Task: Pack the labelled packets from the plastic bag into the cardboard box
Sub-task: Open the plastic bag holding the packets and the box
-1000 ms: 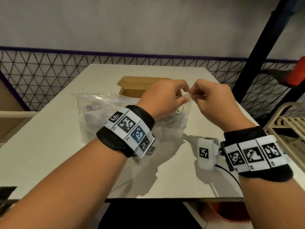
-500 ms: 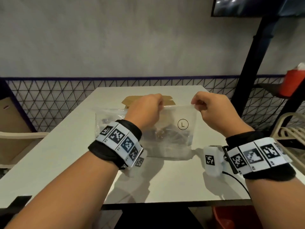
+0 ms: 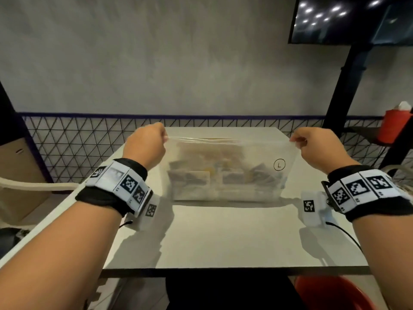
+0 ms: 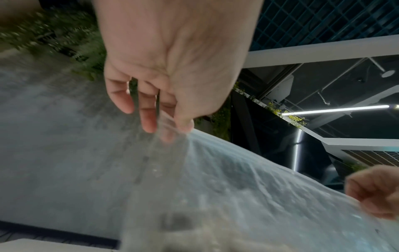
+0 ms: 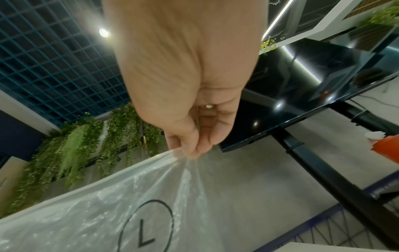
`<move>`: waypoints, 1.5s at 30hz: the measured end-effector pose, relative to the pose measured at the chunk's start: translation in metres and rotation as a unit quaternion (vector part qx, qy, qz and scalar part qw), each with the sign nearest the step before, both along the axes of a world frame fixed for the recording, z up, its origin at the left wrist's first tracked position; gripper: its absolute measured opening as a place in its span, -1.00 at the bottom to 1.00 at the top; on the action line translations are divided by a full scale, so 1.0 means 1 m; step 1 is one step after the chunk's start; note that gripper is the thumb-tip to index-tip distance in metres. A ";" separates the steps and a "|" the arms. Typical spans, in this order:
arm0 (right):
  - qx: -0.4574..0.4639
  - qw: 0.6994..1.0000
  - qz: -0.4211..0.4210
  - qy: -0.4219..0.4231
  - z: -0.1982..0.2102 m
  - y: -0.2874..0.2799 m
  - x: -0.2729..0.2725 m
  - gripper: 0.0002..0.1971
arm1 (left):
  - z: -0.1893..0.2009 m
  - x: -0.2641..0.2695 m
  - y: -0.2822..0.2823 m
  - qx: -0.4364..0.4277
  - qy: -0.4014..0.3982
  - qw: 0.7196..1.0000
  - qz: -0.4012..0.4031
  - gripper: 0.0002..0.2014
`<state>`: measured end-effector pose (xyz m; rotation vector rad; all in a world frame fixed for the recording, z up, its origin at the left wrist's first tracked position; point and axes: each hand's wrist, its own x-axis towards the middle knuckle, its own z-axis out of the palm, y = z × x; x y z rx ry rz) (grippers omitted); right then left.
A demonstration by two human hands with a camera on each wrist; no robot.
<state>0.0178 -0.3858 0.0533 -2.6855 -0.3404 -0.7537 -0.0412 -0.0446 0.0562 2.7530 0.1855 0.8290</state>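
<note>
Right now, status:
Left hand: my left hand [image 3: 145, 145] pinches the top left corner of the clear plastic bag [image 3: 245, 175]; in the left wrist view thumb and fingers [image 4: 149, 119] are closed on the film.
Right hand: my right hand [image 3: 317, 148] pinches the top right corner, thumb against fingertips [image 5: 190, 146], film bunched at the pinch.
Bag: held upright between both hands, top edge stretched taut, lower edge at or just above the white table [image 3: 223, 242]; cannot tell which. Black circled "L" mark [image 3: 279, 164] near the right side.
Packets: the labelled packets [image 3: 201, 177] sit inside the bag, piled low; labels too blurred to read.
Box: the brown cardboard box [image 3: 214, 139] is behind the bag, seen only through the film as a tan strip.
Wrists: black bands with black-and-white marker tags [image 3: 125, 184] on both.
Surroundings: red container [image 3: 395, 126] on a dark shelf at right, black wire mesh [image 3: 78, 148] along the grey wall.
</note>
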 end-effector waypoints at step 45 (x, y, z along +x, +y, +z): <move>0.560 0.769 0.064 0.302 -0.025 0.052 0.036 -0.52 | -0.023 0.047 -0.018 -0.638 0.100 0.761 -0.055 -0.62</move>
